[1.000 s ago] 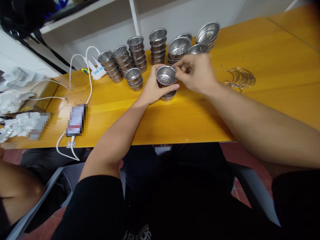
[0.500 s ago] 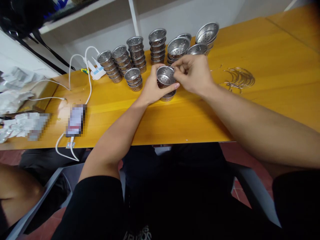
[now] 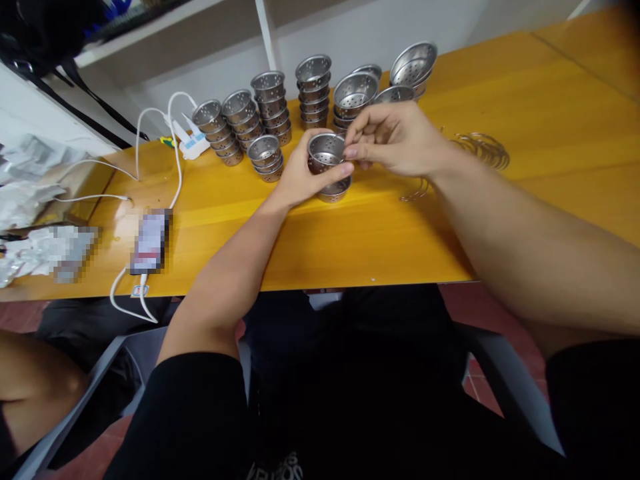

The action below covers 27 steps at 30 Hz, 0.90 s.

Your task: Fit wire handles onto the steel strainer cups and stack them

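Observation:
A small perforated steel cup point(image 3: 327, 152) is tilted slightly in my left hand point(image 3: 305, 172), whose fingers and thumb wrap round its side. Below it, another perforated cup point(image 3: 334, 193) rests on the table. At the right side of the held cup's rim, my right hand point(image 3: 387, 140) pinches a thin wire between thumb and forefinger; most of the wire is hidden by the fingers. Curved wire pieces point(image 3: 416, 193) lie beneath my right wrist, and a larger bunch of curved wires point(image 3: 485, 150) lies farther right, partly covered by the forearm.
Stacks of perforated cups point(image 3: 270, 107) line the back of the wooden table point(image 3: 320, 253), with wider bowls point(image 3: 413, 65) at their right. A short stack point(image 3: 265, 157) stands left of my hands. A phone point(image 3: 150, 240), white cables, a power strip point(image 3: 195, 143) and plastic bags point(image 3: 30, 200) lie left.
My right hand has shifted slightly and its fingers have spread a little at the rim. The held cup sits marginally lower and to the left. Wire pieces under my right wrist now show.

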### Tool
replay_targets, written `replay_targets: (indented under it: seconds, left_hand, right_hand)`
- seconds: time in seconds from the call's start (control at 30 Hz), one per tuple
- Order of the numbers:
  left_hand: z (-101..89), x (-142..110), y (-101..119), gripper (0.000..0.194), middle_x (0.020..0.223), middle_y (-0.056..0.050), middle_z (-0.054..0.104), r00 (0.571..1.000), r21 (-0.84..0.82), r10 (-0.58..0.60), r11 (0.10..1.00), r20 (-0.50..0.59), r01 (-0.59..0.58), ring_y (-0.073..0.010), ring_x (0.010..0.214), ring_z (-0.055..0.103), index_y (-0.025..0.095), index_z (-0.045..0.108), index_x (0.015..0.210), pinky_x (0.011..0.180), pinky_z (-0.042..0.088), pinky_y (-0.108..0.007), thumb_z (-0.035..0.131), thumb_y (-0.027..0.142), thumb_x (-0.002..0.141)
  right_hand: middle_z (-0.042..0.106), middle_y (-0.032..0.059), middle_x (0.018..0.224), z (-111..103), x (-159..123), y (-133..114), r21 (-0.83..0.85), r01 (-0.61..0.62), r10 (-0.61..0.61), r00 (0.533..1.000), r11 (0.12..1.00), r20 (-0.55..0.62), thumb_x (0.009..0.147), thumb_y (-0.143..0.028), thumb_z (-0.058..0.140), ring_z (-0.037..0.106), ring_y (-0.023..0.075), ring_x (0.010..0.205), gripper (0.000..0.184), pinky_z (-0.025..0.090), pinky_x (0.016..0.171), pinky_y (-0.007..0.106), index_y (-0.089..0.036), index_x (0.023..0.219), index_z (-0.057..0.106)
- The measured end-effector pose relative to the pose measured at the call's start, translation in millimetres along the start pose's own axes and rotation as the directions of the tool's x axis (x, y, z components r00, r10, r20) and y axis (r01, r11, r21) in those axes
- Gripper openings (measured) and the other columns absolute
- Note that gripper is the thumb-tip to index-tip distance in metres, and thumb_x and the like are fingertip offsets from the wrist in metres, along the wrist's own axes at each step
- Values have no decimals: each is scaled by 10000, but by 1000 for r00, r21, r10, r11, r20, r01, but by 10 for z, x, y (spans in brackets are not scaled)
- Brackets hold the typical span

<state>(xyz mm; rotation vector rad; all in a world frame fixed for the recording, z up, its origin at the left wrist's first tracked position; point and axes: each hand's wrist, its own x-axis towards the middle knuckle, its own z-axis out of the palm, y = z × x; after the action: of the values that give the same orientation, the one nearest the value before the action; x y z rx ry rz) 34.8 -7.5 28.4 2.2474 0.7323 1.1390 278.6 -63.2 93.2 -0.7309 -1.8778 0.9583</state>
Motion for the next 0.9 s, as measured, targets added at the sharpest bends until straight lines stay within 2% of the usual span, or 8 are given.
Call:
replay_targets:
  seconds: [0.1,0.3,0.4,0.63,0.77,0.83,0.9]
  left_hand:
    - [23,14,-71,1046,1434,-112,670,998,48,54,997,17,-55,-348,1374,726,266,496,1505,1274,541,-564,768,1014,827]
    - [54,23,-130,972,1431,-120,670,997,112,78,991,13,-79,-332,1362,735,253,480,1487,1270,551,-563,648,1020,914]
    - [53,17,-83,957,1435,-119,669,998,137,63,989,7,-64,-334,1365,736,260,479,1481,1260,561,-564,611,1029,927]
    - [38,-15,12,965,1422,-121,690,1000,155,30,987,-1,-30,-340,1366,738,243,508,1478,1267,572,-563,632,1022,922]
    - [18,-16,-28,945,1474,-134,660,1000,186,24,982,-16,-21,-354,1426,703,252,475,1522,1289,543,-564,627,992,954]
    - [2,-13,-63,943,1510,-144,641,999,204,20,979,-29,-14,-357,1451,689,261,448,1557,1290,537,-562,605,984,973]
    - [-18,-11,-91,959,1520,-152,633,999,210,27,977,-34,-20,-357,1457,684,264,428,1582,1289,535,-557,581,991,976]
  right_hand:
    - [641,-6,714,26,24,110,36,10,-9,999,999,-37,722,-872,1023,606,208,632,691,599,640,417,-299,973,730]
    - [658,-9,734,57,60,253,54,7,-3,997,999,-79,724,-758,1088,621,184,630,644,627,646,395,-262,949,743]
    - [656,-4,748,61,54,249,76,-23,30,995,997,-96,705,-750,1100,668,212,701,646,677,750,448,-269,950,746]
    - [671,11,759,114,20,127,19,-51,53,994,998,-96,673,-817,1076,713,278,826,672,701,828,513,-297,926,733]
    - [741,38,909,123,8,115,-59,-12,3,987,998,-160,750,-927,956,727,292,886,698,692,884,539,-323,1045,766]
    - [763,51,1015,105,-3,122,-174,5,-39,981,985,-189,838,-960,853,730,296,917,682,686,926,559,-335,1101,780]
    - [767,69,1164,81,-20,124,-317,28,-85,982,948,-167,917,-897,812,733,318,1011,585,675,993,589,-344,1108,797]
